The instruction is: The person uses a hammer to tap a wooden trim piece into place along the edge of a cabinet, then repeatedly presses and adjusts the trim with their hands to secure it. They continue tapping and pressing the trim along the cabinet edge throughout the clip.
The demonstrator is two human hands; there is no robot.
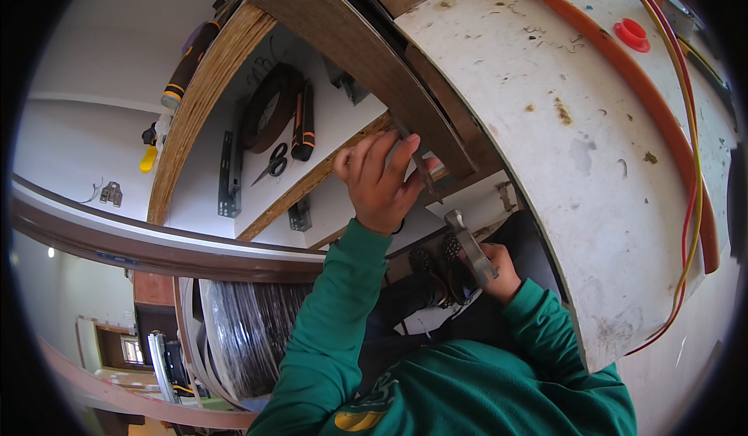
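Observation:
My left hand [380,180] is raised at the end of a brown wood-look board [382,62]. Its fingers are closed around a thin, dark, pointed strip [426,177], whose material I cannot make out. Lower and to the right, my right hand [500,272] grips a hammer [470,245]. The hammer's metal head shows in front of my fist, while most of its handle is hidden. The hammer head is apart from the strip and the board.
An open cabinet with raw plywood edges [210,85] stands at left. Inside are a brown banding roll [273,112], scissors [273,163], a black-and-orange cutter [303,128] and metal slides [229,171]. At right, a stained white panel [576,148] bears an orange tube [623,62] and a red cap [632,35].

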